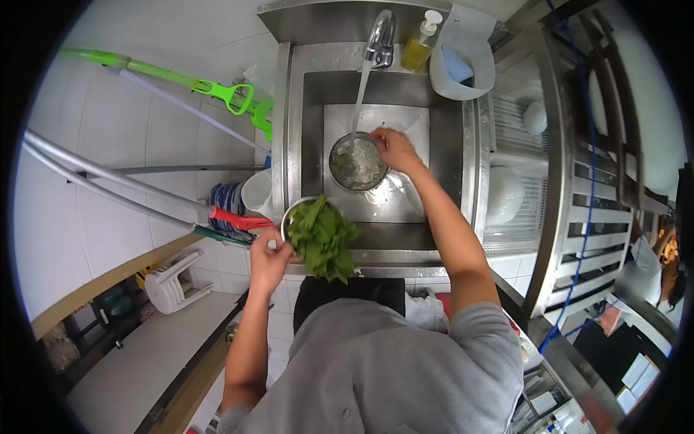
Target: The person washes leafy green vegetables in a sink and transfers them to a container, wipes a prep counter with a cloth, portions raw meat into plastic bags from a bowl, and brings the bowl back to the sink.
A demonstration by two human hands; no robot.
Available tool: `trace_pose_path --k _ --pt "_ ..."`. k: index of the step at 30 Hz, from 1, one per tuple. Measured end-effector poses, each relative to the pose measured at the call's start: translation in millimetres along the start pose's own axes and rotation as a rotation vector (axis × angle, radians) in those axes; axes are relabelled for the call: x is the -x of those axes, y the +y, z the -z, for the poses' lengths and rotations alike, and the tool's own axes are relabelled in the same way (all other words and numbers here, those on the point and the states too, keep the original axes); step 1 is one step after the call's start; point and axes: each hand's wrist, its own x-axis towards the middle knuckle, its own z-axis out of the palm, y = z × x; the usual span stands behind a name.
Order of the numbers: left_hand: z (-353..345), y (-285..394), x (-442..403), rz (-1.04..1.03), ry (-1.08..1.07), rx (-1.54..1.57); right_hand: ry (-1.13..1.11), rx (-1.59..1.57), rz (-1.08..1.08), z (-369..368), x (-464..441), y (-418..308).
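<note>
Leafy greens (322, 235) are heaped in a round bowl (286, 217) at the sink's near left corner, some leaves hanging over its side. My left hand (271, 254) pinches the near edge of that bowl. Inside the sink (340, 231), a round metal bowl (337, 178) holds churning water and what looks like a bit of green. My right hand (396, 150) grips its upper right rim, with the fingertips partly hidden. From the faucet (381, 43), a stream of water (361, 94) falls into the metal bowl.
Behind the sink stand a soap bottle (419, 45) and a white holder (463, 83) with a blue sponge (456, 65). A dish rack (517, 195) with white bowls is at the right. Mop handles (123, 181) and a white bucket (256, 191) are on the left.
</note>
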Motion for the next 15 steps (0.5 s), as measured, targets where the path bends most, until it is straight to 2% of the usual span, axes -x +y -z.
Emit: trace_pose_path --k 1,3,5,7,9,11,12,13,15 --pt "2.3 -3.9 6.8 0.005 0.009 -0.018 -0.137 0.02 -0.133 -36.4 -10.8 39.8" --pt "7.7 -14.1 18.6 -0.001 0.078 -0.026 -0.11 -0.005 -0.247 -109.4 -25.2 84.6" --pt "6.2 -23.0 29.6 0.066 0.142 -0.078 -0.012 -0.078 -0.671 -164.1 -40.3 94.8" --pt "2.9 -24.8 38.7 0.088 0.153 -0.119 -0.028 -0.46 -0.873 -221.8 -50.4 119.7" --pt "-1.3 -28.5 40.7 0.044 0.136 0.011 0.112 -0.883 -1.068 -264.8 -64.2 137.7" --pt "2.3 -31.2 42.1 0.074 0.108 -0.026 0.298 -1.324 -1.155 -293.1 -76.1 151.4" --pt "-0.8 -24.1 40.6 0.073 0.105 -0.038 0.338 -1.423 -1.15 -298.6 -81.4 156.0" --pt "-4.2 -22.6 38.3 0.071 0.109 -0.05 0.314 -1.403 -1.155 -299.6 -90.1 158.4" --pt "-7.1 -20.9 35.2 0.007 0.129 -0.062 0.146 -1.066 -1.102 -291.4 -103.2 160.5"
